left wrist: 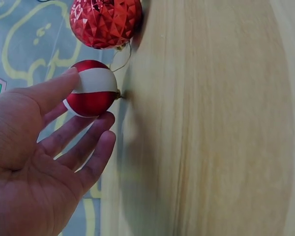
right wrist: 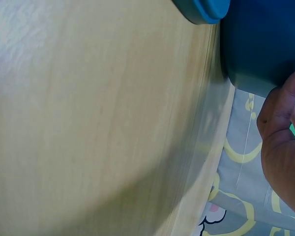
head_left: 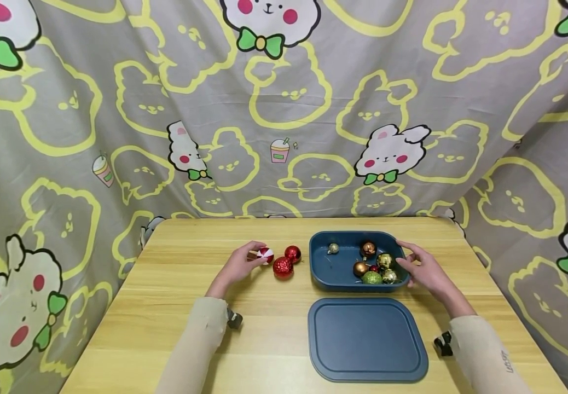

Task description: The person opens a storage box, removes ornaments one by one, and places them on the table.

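In the head view my left hand (head_left: 238, 264) pinches a red-and-white striped Christmas ball (head_left: 265, 255) over the left half of the table. The left wrist view shows the thumb on one side of this striped ball (left wrist: 92, 89) and fingertips on the other. Just right of it lie a shiny red ball (head_left: 293, 253) and a textured red ball (head_left: 283, 268). My right hand (head_left: 424, 268) grips the right end of a dark blue box (head_left: 335, 280), its thumb at the rim. Gold, copper and green balls, among them a green glittery one (head_left: 372, 278), lie inside the box.
A flat dark blue lid (head_left: 367, 339) lies on the wooden table (head_left: 264, 334), directly in front of the box. Behind the table's far edge hangs a grey patterned curtain (head_left: 244, 180), which also encloses both sides.
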The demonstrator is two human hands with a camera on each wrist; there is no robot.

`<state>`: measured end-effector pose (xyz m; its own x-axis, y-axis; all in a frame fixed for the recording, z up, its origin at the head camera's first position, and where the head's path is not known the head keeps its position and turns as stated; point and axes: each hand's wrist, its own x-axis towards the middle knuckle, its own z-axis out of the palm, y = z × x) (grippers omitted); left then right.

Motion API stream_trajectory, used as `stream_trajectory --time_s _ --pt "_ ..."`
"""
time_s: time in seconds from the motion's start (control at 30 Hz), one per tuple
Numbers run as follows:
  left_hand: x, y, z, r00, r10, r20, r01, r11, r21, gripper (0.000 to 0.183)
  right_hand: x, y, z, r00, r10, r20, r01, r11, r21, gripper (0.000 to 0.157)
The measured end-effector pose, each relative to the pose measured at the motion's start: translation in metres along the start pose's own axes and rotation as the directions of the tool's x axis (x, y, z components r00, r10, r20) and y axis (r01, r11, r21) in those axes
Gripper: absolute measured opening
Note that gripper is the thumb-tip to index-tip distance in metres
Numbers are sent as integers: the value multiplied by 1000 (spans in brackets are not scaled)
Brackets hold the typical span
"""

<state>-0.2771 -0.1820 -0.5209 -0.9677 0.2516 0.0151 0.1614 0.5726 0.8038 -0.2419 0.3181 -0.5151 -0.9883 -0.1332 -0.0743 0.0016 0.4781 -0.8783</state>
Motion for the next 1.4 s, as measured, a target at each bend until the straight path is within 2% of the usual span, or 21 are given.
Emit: stream_trajectory --time_s 0.5,0.9,1.03,1.17,1.27,1.4 --pt "-1 -2 0 1000 -1 27 1 1000 1 44 -1 -1 -2 1000 5 -14 -5 1000 -9 61" --pt "0 2 -4 1000 23 3 -23 1000 1 45 -1 -1 -4 1000 6 -13 -6 1000 -7 61" --pt "3 6 -5 996 80 -43 -79 997 8 45 -1 -1 -3 1000 8 -9 -8 1000 -1 62" --pt "6 17 -3 982 156 -103 -156 988 1 45 0 -1 -1 1000 1 -2 -1 1000 9 63" --pt "8 28 2 971 202 -131 -204 979 -4 45 1 -1 -1 1000 -4 0 4 1000 17 63" --pt "11 44 15 963 237 -130 -240 971 -5 45 1 0 0 1000 3 2 -3 1000 9 63"
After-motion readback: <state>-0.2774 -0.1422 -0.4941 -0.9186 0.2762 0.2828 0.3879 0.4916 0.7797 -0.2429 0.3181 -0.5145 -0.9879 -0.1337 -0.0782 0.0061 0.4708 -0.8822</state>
